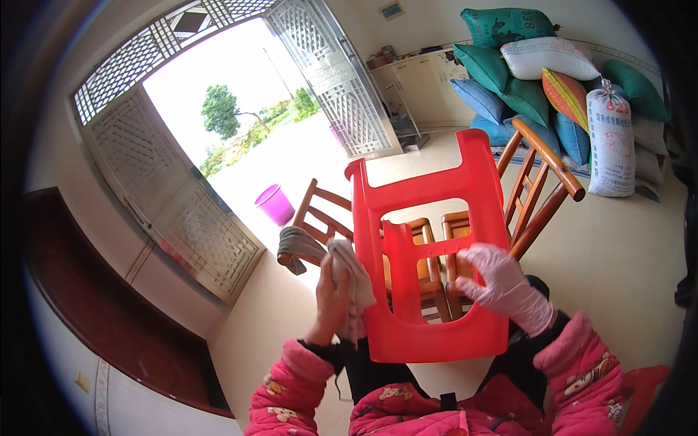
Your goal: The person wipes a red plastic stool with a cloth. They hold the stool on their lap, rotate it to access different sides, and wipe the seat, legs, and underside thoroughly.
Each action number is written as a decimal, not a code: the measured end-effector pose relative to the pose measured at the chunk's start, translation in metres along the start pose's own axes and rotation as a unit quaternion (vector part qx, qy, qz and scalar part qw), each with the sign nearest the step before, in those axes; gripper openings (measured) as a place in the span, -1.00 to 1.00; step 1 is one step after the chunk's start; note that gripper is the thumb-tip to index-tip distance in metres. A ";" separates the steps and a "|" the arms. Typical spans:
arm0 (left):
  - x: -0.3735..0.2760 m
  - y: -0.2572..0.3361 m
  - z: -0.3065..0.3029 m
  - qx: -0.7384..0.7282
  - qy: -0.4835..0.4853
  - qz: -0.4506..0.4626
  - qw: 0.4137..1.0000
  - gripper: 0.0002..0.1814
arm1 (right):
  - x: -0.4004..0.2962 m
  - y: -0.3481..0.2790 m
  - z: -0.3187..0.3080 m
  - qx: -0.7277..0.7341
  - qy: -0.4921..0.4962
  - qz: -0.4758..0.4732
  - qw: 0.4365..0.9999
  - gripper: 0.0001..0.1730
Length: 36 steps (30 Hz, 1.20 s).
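Observation:
A red plastic stool [436, 340] is tipped in front of me, its legs pointing away and its cut-out frame facing up. My left hand [334, 297], bare, holds a crumpled pale cloth [353, 291] beside the stool's left edge. On my right hand [499, 289] is a thin pinkish glove. It lies over the stool's right side rail, thumb and forefinger apart at the opening; whether it grips the rail or only rests there is unclear. Wooden chairs [431, 283] show beneath and through the stool. A grey cloth [299, 245] hangs over the left chair's backrest.
Beyond the left chair, a pink bucket [275, 204] stands near the open metal doors [338, 82]. Stuffed sacks [523, 71] are piled at the back right. Another wooden backrest [537, 185] rises right of the stool. Dark red wooden furniture [109, 316] runs along the left wall.

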<state>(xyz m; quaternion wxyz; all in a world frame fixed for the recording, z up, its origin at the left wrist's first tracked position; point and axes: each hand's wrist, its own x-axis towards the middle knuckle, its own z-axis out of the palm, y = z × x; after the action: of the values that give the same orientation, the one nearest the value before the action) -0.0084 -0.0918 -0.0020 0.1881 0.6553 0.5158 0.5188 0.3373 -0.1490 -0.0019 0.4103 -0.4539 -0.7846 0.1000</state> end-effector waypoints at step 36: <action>0.140 0.111 0.231 0.299 -0.171 0.354 0.869 -0.55 | 0.008 0.037 0.012 -0.197 -0.029 -0.090 0.976 -0.79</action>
<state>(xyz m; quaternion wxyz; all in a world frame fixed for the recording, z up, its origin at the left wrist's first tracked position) 0.2374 0.0531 0.0626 -0.1276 0.8974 0.3397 0.2510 0.3500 -0.1186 -0.0246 0.2974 -0.4500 -0.8382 -0.0809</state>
